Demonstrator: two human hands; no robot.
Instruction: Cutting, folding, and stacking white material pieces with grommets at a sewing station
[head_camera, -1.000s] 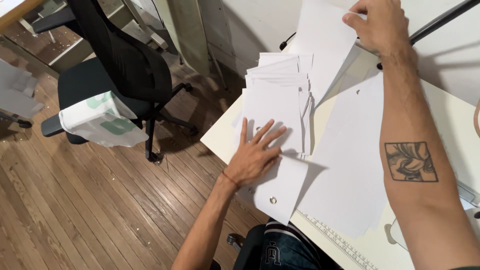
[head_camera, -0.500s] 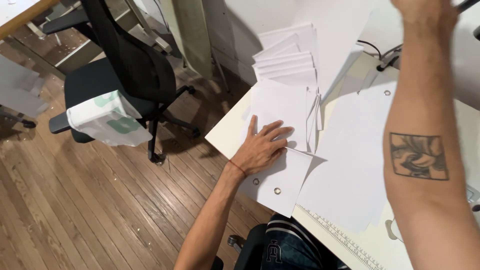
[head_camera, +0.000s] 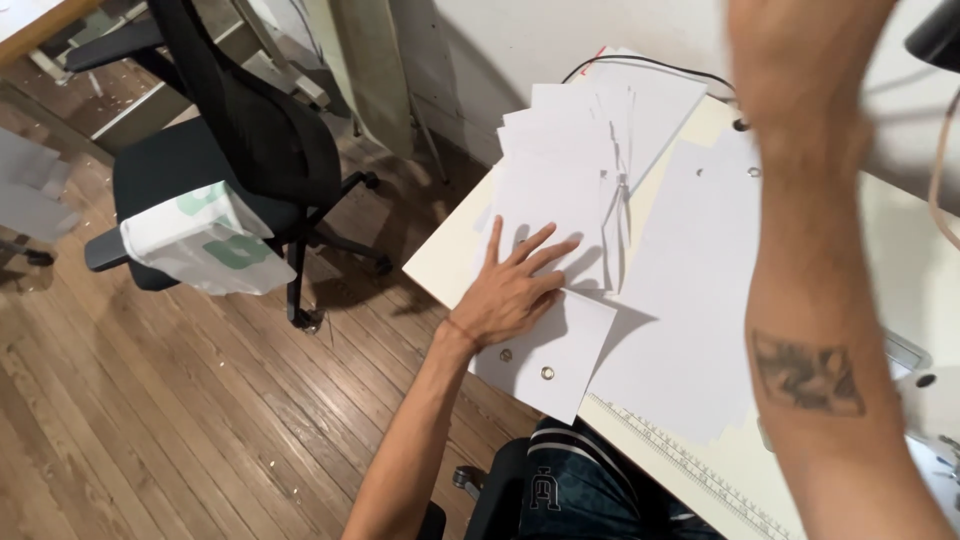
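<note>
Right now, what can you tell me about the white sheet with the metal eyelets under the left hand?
The white sheet with eyelets is a flat rectangle that looks like paper or thin card, lying at the near edge of the pale table, one corner jutting past the edge. Two small round metal eyelets sit near its near edge. The left hand rests flat, fingers spread, across its far part and onto the fanned stack of white sheets beyond. Its right side overlaps a larger white sheet.
</note>
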